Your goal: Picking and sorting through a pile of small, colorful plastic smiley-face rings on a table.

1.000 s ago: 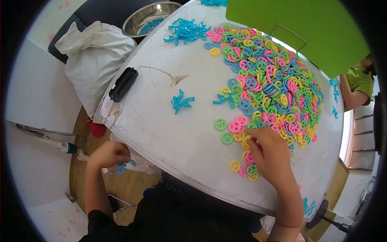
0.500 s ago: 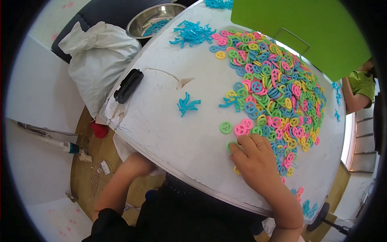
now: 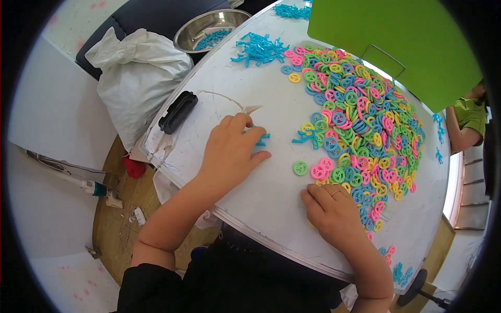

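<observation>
My left hand [image 3: 229, 154] reaches over a small cluster of blue plastic branched pieces [image 3: 263, 139], its thumb held apart from the fingers. It covers most of that cluster. At the near edge of a large heap of wheel-shaped plastic rings [image 3: 360, 120] in pink, green, yellow and blue rests my right hand [image 3: 334, 216]. Its fingers are curled together and pointed down, and whatever they pinch is hidden. Just beyond it lie pink rings [image 3: 319, 171] and a single green ring [image 3: 300, 168]. Another blue branched piece [image 3: 309, 137] leans against the heap's left side.
A larger pile of blue pieces [image 3: 261, 50] lies at the table's far left. Beyond it stands a metal bowl [image 3: 180, 39] of blue pieces beside a white sack [image 3: 138, 83]. A black handle [image 3: 177, 112] sits on the left edge. A green panel [image 3: 386, 41] rises behind; another person's arm [image 3: 462, 138] is at right.
My left hand has risen from below the table edge and moved over the small blue cluster. My right hand has stayed by the heap; the green ring at its fingertips no longer shows.
</observation>
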`<action>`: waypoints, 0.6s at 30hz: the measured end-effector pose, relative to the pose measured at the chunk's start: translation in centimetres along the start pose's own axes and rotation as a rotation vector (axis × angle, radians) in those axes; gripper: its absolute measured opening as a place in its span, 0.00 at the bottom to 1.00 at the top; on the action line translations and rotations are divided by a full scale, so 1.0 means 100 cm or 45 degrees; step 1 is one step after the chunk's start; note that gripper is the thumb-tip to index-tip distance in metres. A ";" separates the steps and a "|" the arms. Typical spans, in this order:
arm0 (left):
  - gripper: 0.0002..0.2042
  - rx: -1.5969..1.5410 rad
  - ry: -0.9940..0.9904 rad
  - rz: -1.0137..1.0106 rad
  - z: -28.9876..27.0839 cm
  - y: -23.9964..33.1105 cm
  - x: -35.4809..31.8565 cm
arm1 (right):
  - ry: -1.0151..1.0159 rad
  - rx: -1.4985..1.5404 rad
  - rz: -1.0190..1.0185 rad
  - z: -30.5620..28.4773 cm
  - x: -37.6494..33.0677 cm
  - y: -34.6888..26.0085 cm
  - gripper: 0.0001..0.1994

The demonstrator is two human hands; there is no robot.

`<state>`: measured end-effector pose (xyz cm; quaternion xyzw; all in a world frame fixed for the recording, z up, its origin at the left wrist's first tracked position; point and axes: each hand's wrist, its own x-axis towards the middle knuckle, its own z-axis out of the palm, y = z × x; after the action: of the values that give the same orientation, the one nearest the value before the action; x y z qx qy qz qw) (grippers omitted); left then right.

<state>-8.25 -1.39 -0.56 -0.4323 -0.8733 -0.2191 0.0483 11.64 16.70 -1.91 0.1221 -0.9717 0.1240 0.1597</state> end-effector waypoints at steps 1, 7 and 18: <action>0.15 -0.006 -0.067 -0.012 0.004 -0.003 0.001 | 0.000 0.002 -0.001 0.001 0.001 0.000 0.18; 0.09 -0.196 0.123 0.294 0.000 -0.004 -0.001 | 0.038 0.018 0.022 0.002 0.000 0.004 0.18; 0.07 -1.300 -0.310 -0.298 0.010 0.026 -0.002 | 0.196 0.493 0.317 -0.004 -0.001 0.008 0.15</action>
<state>-6.03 0.26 -0.60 -0.3229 -0.6973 -0.5681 -0.2946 11.61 17.57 -1.70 0.0201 -0.9224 0.3355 0.1904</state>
